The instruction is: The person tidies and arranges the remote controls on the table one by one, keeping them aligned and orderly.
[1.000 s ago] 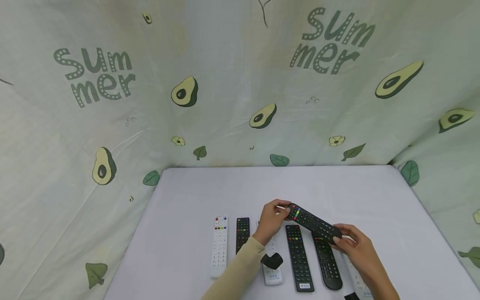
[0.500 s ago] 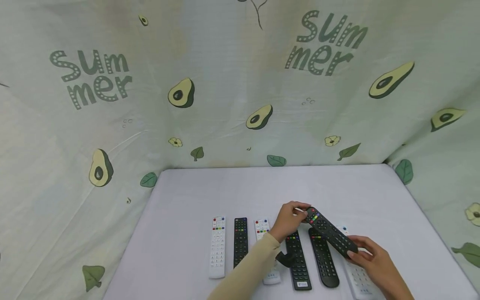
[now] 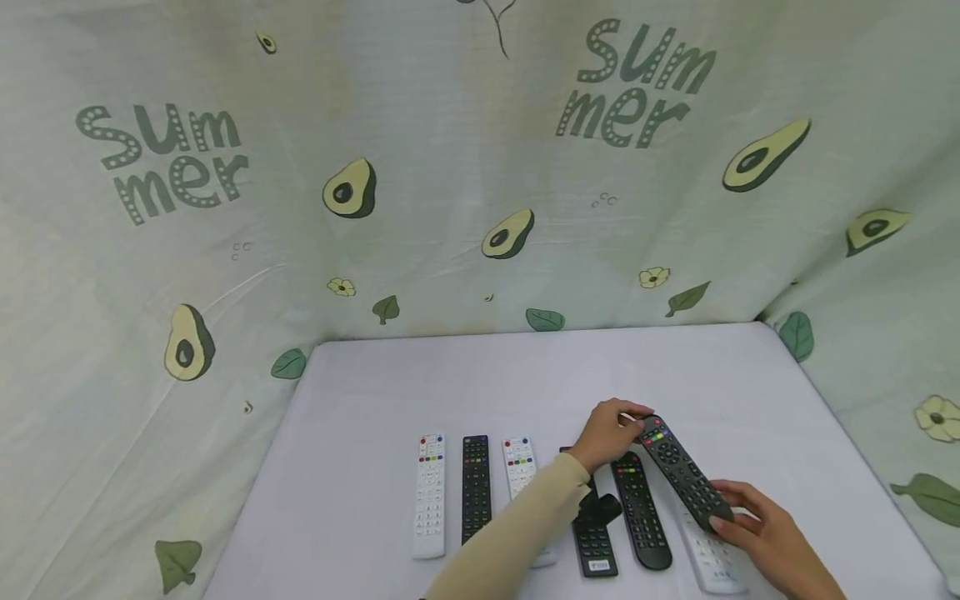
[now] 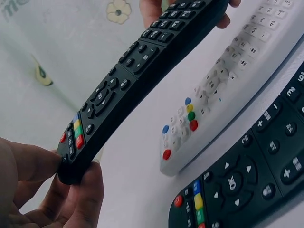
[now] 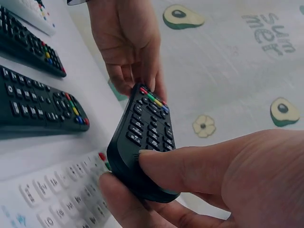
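Observation:
A black remote control (image 3: 682,468) with coloured buttons is held above the table between both hands, its far end angled to the left. My left hand (image 3: 609,433) pinches the far end, near the red button, between thumb and fingers. The near end is pinched by my right hand (image 3: 776,533), thumb on top, as the right wrist view shows. Beneath it lies a white remote control (image 3: 708,550), partly covered. Just left of that, a black remote with a rounded end (image 3: 643,517) lies on the table. My left wrist and its dark strap hide part of another black remote (image 3: 595,550).
Farther left, a white remote (image 3: 430,500), a black remote (image 3: 476,487) and another white remote (image 3: 519,462) lie side by side, the last partly behind my left sleeve (image 3: 517,533). The white table (image 3: 375,383) meets a printed curtain (image 3: 420,167) at its back edge.
Both hands have carried the black remote to the right, from over the rounded black remote to over the rightmost white one. It has turned to point more away from me. The view has shifted slightly.

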The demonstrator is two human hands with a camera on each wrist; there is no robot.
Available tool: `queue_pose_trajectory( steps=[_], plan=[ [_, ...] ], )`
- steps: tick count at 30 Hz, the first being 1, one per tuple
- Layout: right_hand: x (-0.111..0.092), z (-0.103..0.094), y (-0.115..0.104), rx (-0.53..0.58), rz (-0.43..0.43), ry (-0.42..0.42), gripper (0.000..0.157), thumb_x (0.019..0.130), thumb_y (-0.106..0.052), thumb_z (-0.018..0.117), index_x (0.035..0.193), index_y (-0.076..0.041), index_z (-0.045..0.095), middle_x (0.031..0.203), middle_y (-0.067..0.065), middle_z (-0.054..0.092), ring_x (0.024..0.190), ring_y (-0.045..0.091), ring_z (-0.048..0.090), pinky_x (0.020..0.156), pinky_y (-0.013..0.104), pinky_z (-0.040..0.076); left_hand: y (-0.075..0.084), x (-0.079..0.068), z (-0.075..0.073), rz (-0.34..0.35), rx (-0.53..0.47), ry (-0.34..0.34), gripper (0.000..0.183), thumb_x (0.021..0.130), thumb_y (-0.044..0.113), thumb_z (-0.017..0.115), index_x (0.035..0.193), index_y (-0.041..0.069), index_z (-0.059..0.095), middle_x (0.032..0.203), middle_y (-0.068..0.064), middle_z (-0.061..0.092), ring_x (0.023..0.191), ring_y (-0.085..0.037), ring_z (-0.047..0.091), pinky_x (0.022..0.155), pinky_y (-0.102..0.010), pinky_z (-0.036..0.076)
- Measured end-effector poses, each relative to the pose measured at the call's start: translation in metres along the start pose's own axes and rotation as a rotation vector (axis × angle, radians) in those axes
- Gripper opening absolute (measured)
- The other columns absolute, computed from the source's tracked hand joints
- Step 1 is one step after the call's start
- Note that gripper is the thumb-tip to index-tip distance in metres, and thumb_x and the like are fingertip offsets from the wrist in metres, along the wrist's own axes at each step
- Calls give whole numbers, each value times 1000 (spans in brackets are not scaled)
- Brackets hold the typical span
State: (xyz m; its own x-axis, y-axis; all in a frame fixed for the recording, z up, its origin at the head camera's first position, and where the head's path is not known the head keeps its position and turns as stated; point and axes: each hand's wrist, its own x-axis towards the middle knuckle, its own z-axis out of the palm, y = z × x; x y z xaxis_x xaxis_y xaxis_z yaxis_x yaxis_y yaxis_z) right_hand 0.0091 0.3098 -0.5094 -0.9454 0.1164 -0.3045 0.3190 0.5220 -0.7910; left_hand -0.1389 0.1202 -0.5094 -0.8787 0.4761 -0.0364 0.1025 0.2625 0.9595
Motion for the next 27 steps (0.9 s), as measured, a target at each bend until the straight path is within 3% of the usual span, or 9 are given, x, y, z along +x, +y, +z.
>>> queue_pose_trajectory(
  steps=[4,7,13,21,27],
  plan=[
    [-4,-3,6,-1,-38,11,64,81,-17,72,131,7,39,114,23,53,84,9,60,68,23,52,2,3,10,-36,4,-14,21,90,11,59,105,20,69,96,10,53,74,0,52,54,-21,49],
    [-5,-5,11,9,-26,-2,64,82,-16,71,131,8,38,111,21,54,80,6,58,67,23,52,3,5,17,-26,24,-30,20,90,10,59,106,19,69,98,10,54,76,1,53,54,-21,49],
    [-3,-11,22,0,55,-60,70,83,-23,69,133,9,33,111,19,53,84,13,58,68,25,51,2,9,31,33,54,-46,21,90,8,58,107,15,68,98,9,59,74,2,55,57,-18,49],
    [-3,-20,41,-46,60,-73,71,83,-24,69,132,11,32,112,22,52,89,19,58,69,26,51,2,8,45,76,122,-105,22,92,13,57,111,16,66,105,9,58,83,3,54,63,-15,46],
    [-3,-25,51,-48,86,-74,76,80,-29,72,131,12,34,108,19,56,87,11,57,70,27,51,6,7,51,98,155,-159,24,93,18,55,116,16,64,106,8,58,89,3,54,63,-15,47]
  ],
)
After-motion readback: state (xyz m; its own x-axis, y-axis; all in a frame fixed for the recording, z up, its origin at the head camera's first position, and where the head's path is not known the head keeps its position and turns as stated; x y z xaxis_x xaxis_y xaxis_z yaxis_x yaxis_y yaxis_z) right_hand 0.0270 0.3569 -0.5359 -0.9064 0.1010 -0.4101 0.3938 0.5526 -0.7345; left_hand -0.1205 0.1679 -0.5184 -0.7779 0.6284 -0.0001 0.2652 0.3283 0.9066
